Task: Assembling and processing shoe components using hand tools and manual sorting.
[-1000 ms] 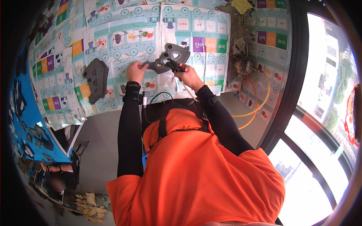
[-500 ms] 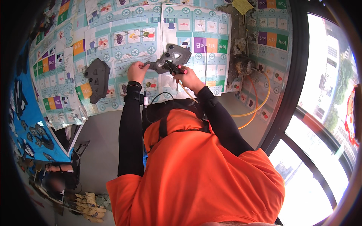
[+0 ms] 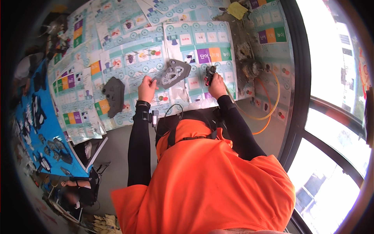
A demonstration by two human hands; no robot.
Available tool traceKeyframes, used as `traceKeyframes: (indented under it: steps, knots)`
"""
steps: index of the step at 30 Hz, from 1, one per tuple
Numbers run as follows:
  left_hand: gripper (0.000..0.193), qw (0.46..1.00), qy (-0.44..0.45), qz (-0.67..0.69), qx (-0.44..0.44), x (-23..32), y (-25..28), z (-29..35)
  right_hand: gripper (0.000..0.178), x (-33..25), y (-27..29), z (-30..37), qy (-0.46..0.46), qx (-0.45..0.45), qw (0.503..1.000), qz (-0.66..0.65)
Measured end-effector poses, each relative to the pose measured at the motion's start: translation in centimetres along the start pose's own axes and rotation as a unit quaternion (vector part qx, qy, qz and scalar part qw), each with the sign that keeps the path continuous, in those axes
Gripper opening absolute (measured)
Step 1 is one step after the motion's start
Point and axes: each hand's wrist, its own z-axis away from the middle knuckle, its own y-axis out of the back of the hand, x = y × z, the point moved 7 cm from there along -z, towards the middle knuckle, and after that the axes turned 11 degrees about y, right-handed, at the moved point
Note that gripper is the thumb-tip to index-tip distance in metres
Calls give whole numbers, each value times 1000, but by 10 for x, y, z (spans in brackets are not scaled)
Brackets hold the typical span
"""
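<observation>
My left hand [image 3: 147,89] pinches the lower left end of a flat, dark grey part [image 3: 182,70], which has cut-outs and pale lines on its face and lies on the paper-covered table [image 3: 194,103]. To the right, apart from the part, my right hand [image 3: 217,87] is wrapped round a small black hand tool [image 3: 210,71] with reddish-pink ends. A thin hose runs down beside that hand. Left of my left hand lies another dark grey part [image 3: 115,99] with holes, untouched.
Yellow and orange hoses [image 3: 278,93] loop at the right, near a dirty round fitting [image 3: 250,68] and a glass door frame [image 3: 298,132]. A yellow paper [image 3: 237,10] lies far right. At the left stands a blue table [image 3: 79,167] with several dark pieces; a co-worker [image 3: 86,192] sits nearby.
My right hand has moved the black tool away from the part, to the right. The part has shifted, and its visible face now shows pale lines. My left hand still pinches its end.
</observation>
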Motion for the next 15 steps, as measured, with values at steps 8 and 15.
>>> traceKeyframes:
  steps: [8, 15]
  knots:
    - [21, 986, 34, 112, 120, -41, 89, 77, 30, -44, -13, -3, 233, 105, 959, 120]
    - [20, 938, 5, 238, 254, -61, 150, 174, 16, -34, 3, 1, 238, 86, 966, -54]
